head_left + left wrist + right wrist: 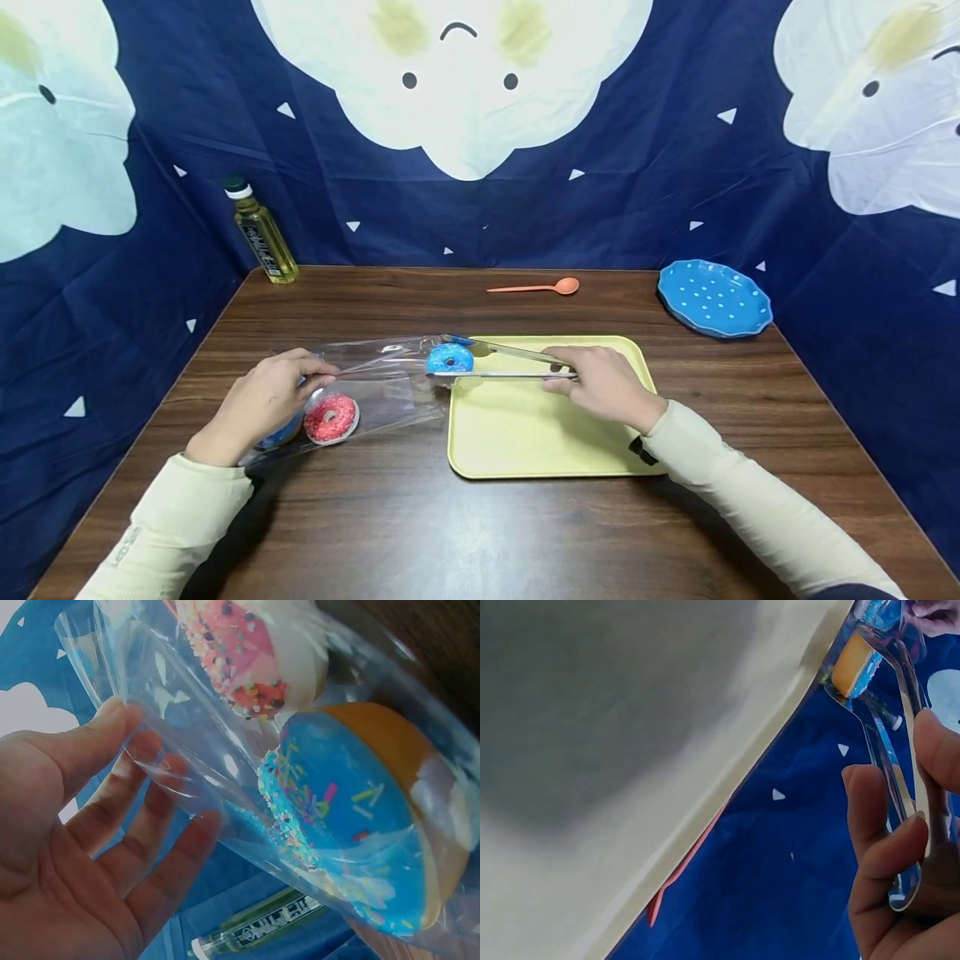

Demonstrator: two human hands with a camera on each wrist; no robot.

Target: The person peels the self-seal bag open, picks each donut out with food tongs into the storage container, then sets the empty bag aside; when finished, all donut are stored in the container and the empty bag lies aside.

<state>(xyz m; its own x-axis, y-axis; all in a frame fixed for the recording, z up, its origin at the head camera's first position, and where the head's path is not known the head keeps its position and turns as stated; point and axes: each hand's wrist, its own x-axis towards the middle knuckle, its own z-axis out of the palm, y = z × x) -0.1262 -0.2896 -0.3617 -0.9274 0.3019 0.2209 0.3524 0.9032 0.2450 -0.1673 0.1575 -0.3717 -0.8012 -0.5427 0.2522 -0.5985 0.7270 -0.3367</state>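
My left hand (258, 404) pinches the edge of a clear plastic bag (397, 404) between thumb and fingers. Inside the bag lie a pink donut (330, 419) with sprinkles and a blue-iced donut (352, 817), partly hidden under the hand in the head view. Metal tongs (517, 376) are in my right hand (607, 385), fingers and thumb curled round their arms. Between the tong tips sits another blue donut (450, 358), at the bag's right end by the left edge of a yellow tray (540, 442). Whether it is inside the bag's mouth I cannot tell.
An orange spoon (566, 286) lies behind the tray. At the back right are blue dotted plates (715, 297), apparently stacked. An oil bottle (266, 237) stands at the back left corner. Dark blue cloth (525, 217) hangs round the wooden table (375, 533).
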